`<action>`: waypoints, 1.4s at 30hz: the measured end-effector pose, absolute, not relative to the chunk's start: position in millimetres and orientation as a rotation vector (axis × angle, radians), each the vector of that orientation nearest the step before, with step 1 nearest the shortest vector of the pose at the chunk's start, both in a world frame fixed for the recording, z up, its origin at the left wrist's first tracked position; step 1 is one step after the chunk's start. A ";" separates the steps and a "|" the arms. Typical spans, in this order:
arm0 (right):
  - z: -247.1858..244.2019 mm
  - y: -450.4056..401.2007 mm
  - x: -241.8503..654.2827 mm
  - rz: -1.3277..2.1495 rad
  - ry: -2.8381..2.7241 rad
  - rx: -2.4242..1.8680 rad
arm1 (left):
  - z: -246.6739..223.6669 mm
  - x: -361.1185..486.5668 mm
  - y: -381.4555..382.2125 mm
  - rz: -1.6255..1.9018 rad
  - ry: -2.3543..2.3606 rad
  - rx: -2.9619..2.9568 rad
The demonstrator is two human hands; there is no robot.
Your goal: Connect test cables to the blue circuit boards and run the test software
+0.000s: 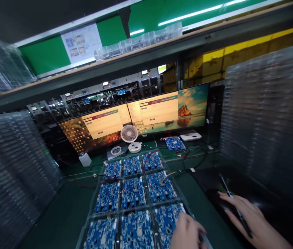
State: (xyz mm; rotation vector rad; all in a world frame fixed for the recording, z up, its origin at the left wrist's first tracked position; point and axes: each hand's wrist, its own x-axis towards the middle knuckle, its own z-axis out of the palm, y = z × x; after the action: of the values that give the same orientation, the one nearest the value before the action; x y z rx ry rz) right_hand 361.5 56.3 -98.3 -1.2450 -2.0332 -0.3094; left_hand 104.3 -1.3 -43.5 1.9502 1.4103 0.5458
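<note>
A clear tray [92,204] holds several blue circuit boards [133,192] in rows on the green bench. My left hand [186,231] rests with curled fingers on the tray's near right corner, over the lowest right board. My right hand [247,216] lies on a black mat [214,180] to the right, with a thin dark pen-like tool [229,192] running under its fingers. Whether that hand grips the tool is unclear.
Tall stacks of clear plastic trays stand at the left [14,173] and right [265,117]. Two monitors [146,116] stand at the back, with a small white fan [129,135], a tape roll [116,150], a white bottle [85,159] and a lone blue board [175,143] before them. Wires cross the bench.
</note>
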 end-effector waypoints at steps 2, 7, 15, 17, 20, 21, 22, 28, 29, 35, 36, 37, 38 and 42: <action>-96.4 55.4 361.1 -0.327 -2.033 -1.222 | -22.9 82.5 14.5 0.791 1.468 1.885; -97.4 55.3 361.6 -0.299 -2.013 -1.198 | 2.2 29.7 88.6 0.763 1.861 1.869; -99.3 53.8 364.1 -0.195 -1.961 -1.191 | -19.9 13.6 154.7 0.394 2.144 2.008; -100.5 53.5 364.6 -0.190 -1.948 -1.185 | -21.3 14.0 157.4 0.385 2.169 2.025; -100.8 52.5 363.8 -0.161 -1.944 -1.182 | -19.9 14.2 162.3 0.373 2.200 2.013; -99.9 52.0 363.0 -0.156 -1.943 -1.175 | -18.9 14.4 164.6 0.371 2.209 2.001; -98.4 51.3 362.1 -0.153 -1.944 -1.169 | -18.0 14.8 167.1 0.370 2.217 1.988; -88.8 47.6 357.9 -0.233 -1.934 -1.140 | -15.9 23.3 176.6 0.393 2.237 1.940; -88.4 47.3 357.7 -0.248 -1.932 -1.134 | -16.0 25.2 176.5 0.403 2.234 1.944; -85.2 45.5 356.0 -0.229 -1.905 -1.134 | -16.3 31.7 174.8 0.445 2.242 1.936; -83.9 45.0 355.6 -0.225 -1.905 -1.132 | -16.3 31.7 174.9 0.447 2.244 1.930; -82.5 44.6 355.3 -0.221 -1.908 -1.132 | -16.1 31.7 175.0 0.449 2.245 1.926; -81.4 44.3 355.1 -0.218 -1.911 -1.135 | -15.8 31.7 174.9 0.453 2.246 1.924; -81.0 44.6 355.7 -0.211 -1.925 -1.140 | -11.5 34.6 171.5 0.458 2.261 1.934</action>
State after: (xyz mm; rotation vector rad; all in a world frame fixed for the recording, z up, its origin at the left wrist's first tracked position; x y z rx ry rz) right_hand 355.7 44.6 -81.0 -1.1398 -1.9247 -0.2108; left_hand 34.6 171.5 -11.5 1.9344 2.2609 0.4581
